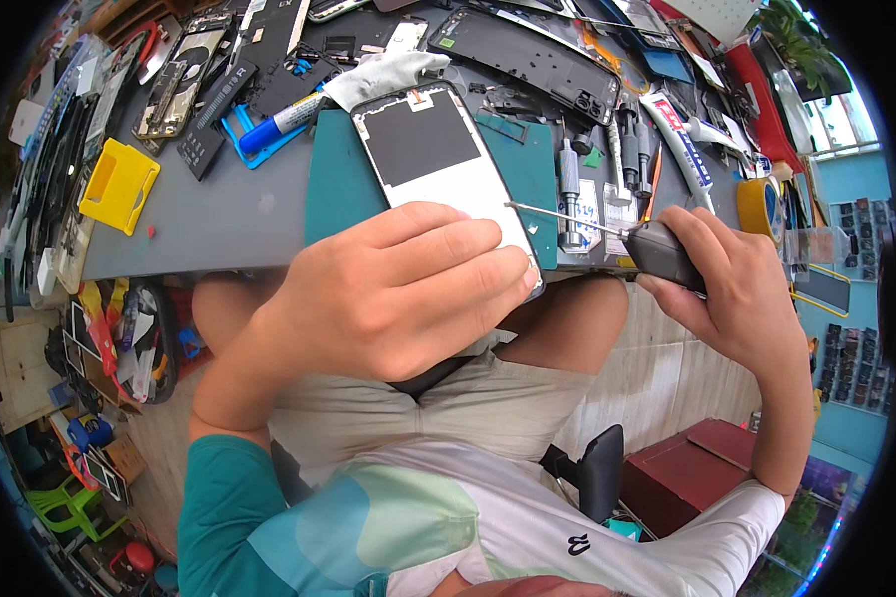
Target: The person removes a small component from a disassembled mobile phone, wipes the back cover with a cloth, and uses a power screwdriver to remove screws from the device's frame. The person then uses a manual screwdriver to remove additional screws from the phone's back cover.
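A phone screen panel (483, 189), back side up, lies tilted over a teal work mat (334, 184). Its back is white with a large black rectangle, inside a dark frame. My left hand (398, 289) is closed over its lower end, fingers across the white area, hiding that part. In my right hand (732, 274) is a tool with a bulky dark handle (662, 254) and a thin metal shaft (567, 216). The shaft's tip meets or nearly meets the panel's right edge; I cannot tell which. A whitish cloth (383, 80) sits by the panel's top end.
A blue marker (279, 124) and a yellow plastic piece (119, 186) lie left of the mat. Screwdrivers (569, 189), a white tube (679, 149) and yellow tape (759, 209) are on the right. Phone parts, including a long black phone back (528, 65), crowd the far side.
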{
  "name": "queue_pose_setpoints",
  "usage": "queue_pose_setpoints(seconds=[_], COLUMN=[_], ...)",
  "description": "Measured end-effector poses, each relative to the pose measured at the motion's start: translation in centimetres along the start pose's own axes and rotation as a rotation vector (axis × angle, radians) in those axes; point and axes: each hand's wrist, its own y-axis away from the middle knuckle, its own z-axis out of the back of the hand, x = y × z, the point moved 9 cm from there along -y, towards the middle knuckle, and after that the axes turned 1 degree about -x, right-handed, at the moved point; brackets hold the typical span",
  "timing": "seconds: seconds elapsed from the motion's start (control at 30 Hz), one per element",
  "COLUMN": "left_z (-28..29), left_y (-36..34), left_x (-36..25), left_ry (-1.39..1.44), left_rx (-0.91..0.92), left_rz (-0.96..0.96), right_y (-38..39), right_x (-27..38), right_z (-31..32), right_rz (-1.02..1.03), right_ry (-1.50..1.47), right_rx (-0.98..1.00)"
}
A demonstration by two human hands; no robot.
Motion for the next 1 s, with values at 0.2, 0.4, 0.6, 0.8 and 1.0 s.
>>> queue_pose_setpoints(seconds=[0.2,0.4,0.6,0.8,1.0], left_z=[0.0,0.0,0.0,0.0,0.0], left_y=[0.0,0.0,0.0,0.0,0.0], left_x=[-0.1,0.0,0.0,0.0,-0.1], left_ry=[-0.013,-0.010,-0.007,-0.003,-0.005], left_rx=[0.006,-0.003,-0.006,0.002,0.003], left_rz=[-0.001,0.000,0.005,0.005,0.001], right_y=[-0.3,-0.6,-0.5,-0.6,-0.1], right_x=[-0.2,-0.3,-1.2,-0.3,-0.2], right_z=[-0.2,-0.2,-0.9,-0.3,-0.4], right_rz=[0.009,0.017,-0.062,-0.004,-0.014], right_ry=[0.010,0.010,-0.030,0.005,-0.004], right_rx=[-0.008,-0.025,0.042,-0.022,-0.009])
